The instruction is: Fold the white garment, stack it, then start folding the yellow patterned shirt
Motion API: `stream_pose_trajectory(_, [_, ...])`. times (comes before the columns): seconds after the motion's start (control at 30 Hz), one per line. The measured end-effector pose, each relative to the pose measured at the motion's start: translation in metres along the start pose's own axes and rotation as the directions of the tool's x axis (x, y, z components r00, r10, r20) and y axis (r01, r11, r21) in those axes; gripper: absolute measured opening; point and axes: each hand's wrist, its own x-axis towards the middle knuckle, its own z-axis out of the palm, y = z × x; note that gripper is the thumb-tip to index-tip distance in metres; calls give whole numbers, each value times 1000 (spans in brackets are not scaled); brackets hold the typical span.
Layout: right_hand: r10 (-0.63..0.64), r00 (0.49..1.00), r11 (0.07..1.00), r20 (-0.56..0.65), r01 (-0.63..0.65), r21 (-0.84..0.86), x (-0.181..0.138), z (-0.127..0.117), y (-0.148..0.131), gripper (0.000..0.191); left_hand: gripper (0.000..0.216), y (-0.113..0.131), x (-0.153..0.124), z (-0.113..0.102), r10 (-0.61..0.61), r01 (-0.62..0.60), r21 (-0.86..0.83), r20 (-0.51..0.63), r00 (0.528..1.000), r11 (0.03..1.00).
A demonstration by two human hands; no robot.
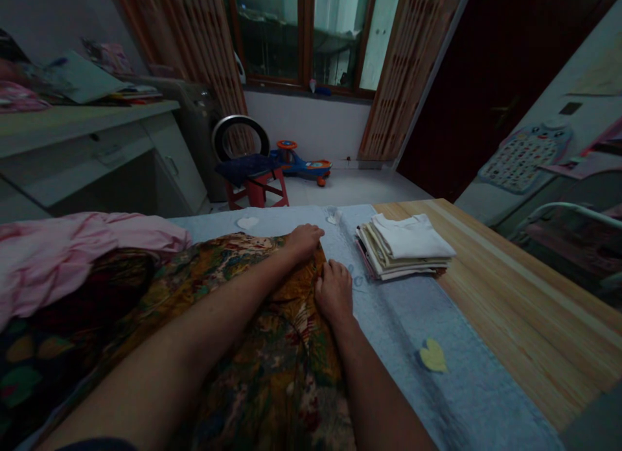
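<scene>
A brown and green patterned garment [272,347] lies spread over the bed in front of me. My left hand [305,240] is at its far right corner, fingers curled over the cloth. Just nearer and to the right, my right hand [336,289] has its fingers bent round the garment's right edge. The fingertips of both hands are partly hidden. To the right of my hands sits a stack of folded clothes [403,247], a white shirt on top.
A pink cloth [87,250] and dark clothes [29,367] are heaped at the left. Under everything is a light blue cover [389,360] beside a wooden board [510,295]. Beyond stand a red stool [260,186], an open-doored washing machine [194,114] and a ride-on toy [306,164].
</scene>
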Motion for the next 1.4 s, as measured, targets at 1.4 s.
stream_pose_trajectory(1.4, [38, 981, 999, 190, -43, 24, 12, -18, 4, 38, 18, 60, -201, -26, 276, -276, 27, 1, 961, 961])
